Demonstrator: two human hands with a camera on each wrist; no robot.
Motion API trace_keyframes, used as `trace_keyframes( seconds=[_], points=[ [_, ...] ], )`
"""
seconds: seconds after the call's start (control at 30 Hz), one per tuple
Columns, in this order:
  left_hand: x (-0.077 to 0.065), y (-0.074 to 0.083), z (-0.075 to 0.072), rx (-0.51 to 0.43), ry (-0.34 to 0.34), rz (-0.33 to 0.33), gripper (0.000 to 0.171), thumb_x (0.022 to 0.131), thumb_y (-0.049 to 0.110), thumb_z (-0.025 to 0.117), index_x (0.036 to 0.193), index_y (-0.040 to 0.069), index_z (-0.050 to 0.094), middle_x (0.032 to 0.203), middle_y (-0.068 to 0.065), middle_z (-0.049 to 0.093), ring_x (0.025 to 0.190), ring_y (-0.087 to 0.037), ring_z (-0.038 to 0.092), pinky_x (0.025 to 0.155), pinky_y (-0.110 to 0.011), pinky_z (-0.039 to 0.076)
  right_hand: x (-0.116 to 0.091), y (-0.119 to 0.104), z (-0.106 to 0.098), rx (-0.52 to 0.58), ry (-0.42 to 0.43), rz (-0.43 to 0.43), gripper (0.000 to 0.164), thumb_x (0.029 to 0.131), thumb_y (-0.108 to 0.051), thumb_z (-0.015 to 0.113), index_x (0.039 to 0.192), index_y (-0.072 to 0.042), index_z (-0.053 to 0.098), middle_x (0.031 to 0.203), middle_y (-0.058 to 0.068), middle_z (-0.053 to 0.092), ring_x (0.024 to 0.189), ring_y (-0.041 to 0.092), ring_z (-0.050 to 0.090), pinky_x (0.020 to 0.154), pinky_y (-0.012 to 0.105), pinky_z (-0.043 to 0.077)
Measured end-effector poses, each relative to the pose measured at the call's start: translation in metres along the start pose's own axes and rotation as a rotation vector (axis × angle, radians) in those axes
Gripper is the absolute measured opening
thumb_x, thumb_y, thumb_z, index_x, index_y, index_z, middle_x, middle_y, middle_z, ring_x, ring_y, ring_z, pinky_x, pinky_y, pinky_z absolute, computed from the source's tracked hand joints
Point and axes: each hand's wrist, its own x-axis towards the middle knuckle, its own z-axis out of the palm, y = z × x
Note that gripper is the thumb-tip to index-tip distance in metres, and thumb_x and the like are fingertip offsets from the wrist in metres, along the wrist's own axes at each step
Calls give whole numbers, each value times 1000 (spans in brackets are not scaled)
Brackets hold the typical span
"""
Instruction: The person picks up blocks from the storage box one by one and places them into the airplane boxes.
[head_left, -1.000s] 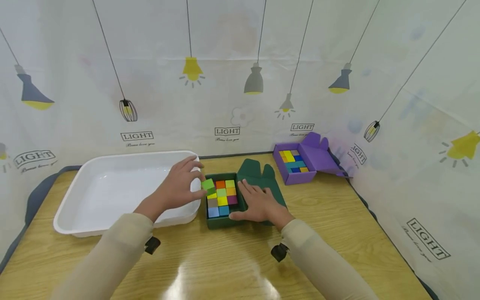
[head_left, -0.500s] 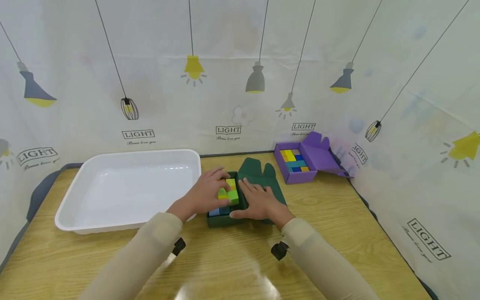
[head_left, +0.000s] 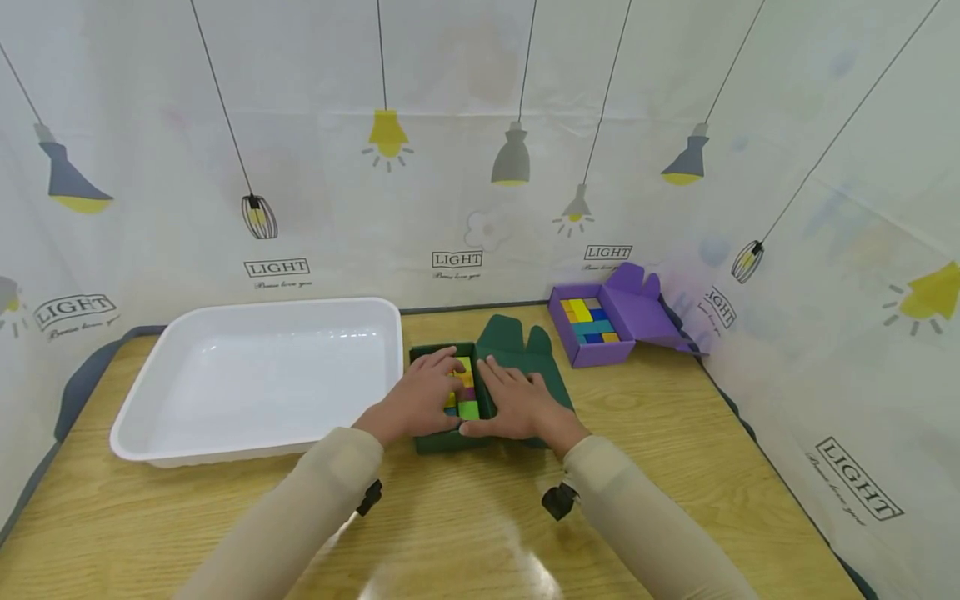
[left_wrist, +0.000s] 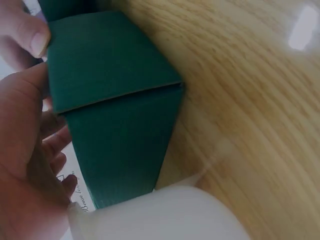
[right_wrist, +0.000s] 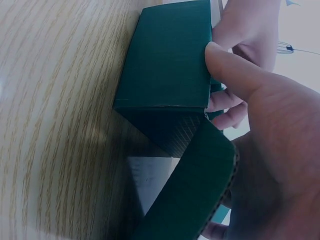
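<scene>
A dark green cardboard box point(head_left: 442, 444) stands on the table with its lid point(head_left: 551, 375) folded out to the right. Several coloured wooden cubes fill it, partly hidden under my left hand point(head_left: 417, 402). That hand arches over the box, fingers bent down inside and thumb by the front wall. A bright green cube point(head_left: 469, 411) sits low in the right column, beside the left thumb and fingertips. My right hand point(head_left: 517, 406) lies flat on the lid with its fingers straight. In the right wrist view, the right thumb point(right_wrist: 222, 57) rests along the box's top edge.
A white plastic tray point(head_left: 135, 446) stands to the left, close beside the green box. Behind and to the right is an open purple box point(head_left: 600, 356) with several coloured blocks. A cloth printed with lamps point(head_left: 480, 167) surrounds the back of the wooden table point(head_left: 450, 533).
My left hand has carried the bright green cube from the box's left side into its front right, and the cube now sits lower. The right hand has stayed on the lid.
</scene>
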Motion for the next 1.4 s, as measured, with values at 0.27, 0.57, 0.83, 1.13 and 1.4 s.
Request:
trace_keyframes(
  seconds=[0.27,0.57,0.83,1.13,1.4],
  points=[
    [-1,5,-2,62,-40,-48,33,80,40,76,101,16,70,135,-5,55,148,-27,26,122,-47,24,0,-3,-1,-14,-2,7,105,82,-76,51,158,-19,6,166,4,6,150,30,22,116,60,24],
    [-34,-18,-23,-97,133,-74,33,85,39,74,107,15,67,137,-8,53,147,-31,26,121,-55,22,2,-4,1,11,2,2,106,81,-76,53,158,-18,7,166,5,7,150,31,21,117,60,22],
    [-114,-84,-41,-58,335,-205,37,91,35,65,118,9,62,137,-18,52,142,-42,30,113,-62,26,-1,-5,-3,6,-12,22,105,82,-73,55,158,-16,8,166,7,6,152,31,17,120,59,17],
    [-217,-161,-43,-58,339,-647,57,100,43,44,134,-3,45,145,-36,30,145,-53,8,107,-75,14,6,-38,2,-96,123,-129,90,91,-65,50,157,-14,16,165,4,12,153,25,14,118,58,23],
    [-250,-184,-37,-90,247,-819,84,99,55,32,149,-10,16,154,-39,1,144,-56,-6,109,-76,4,23,-69,15,-170,97,-292,74,99,-58,38,158,-23,11,166,-6,8,154,15,-1,124,52,15]
  ],
)
